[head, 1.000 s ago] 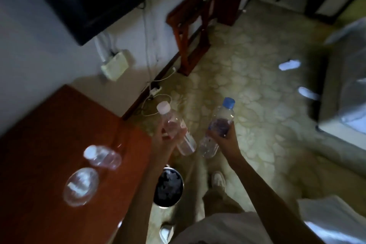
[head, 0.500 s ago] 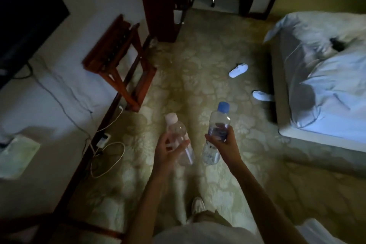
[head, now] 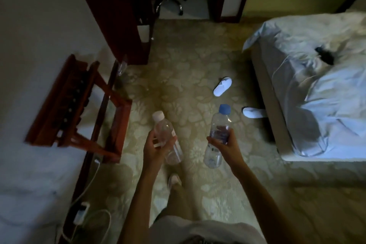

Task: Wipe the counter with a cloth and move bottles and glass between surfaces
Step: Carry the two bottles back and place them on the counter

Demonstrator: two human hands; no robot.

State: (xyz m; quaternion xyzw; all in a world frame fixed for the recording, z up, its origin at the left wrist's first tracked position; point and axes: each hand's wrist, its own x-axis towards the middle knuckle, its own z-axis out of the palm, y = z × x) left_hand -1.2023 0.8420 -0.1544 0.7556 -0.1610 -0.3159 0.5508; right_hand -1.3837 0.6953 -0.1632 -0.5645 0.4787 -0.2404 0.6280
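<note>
two bottles, one per hand, both carried out in front at about waist height over patterned carpet (head: 188, 77). left hand (head: 156, 149) curled under and around white-capped bottle (head: 166, 138), thumb on near side, long axis tilted, cap up and away to the left, base down toward the right. right hand (head: 225, 144) wrapped round the label band of blue-capped bottle (head: 217, 134), nearly upright, cap leaning slightly right, base hanging below the fist. both apparently clear plastic; contents hard to judge in dim light. bottles apart, not touching, roughly level with each other.

no counter, cloth or glass in view, so no telling which hand sits nearer the set-down surface; probably mid-carry between surfaces. closest surfaces from here: bed (head: 316, 85) off to the right of the right hand, wooden rack (head: 75, 105) against the wall to the left of the left hand, dark wooden cabinet (head: 118, 16) straight ahead and further off.

counted: two bottles, two caps (one white, one blue), two white slippers (head: 222, 86) on the floor ahead, one by the bed edge, one further out. one foot below between the arms. one charger cable (head: 87, 200) along the left wall. office chair base (head: 172, 0) beyond the doorway, farthest off
</note>
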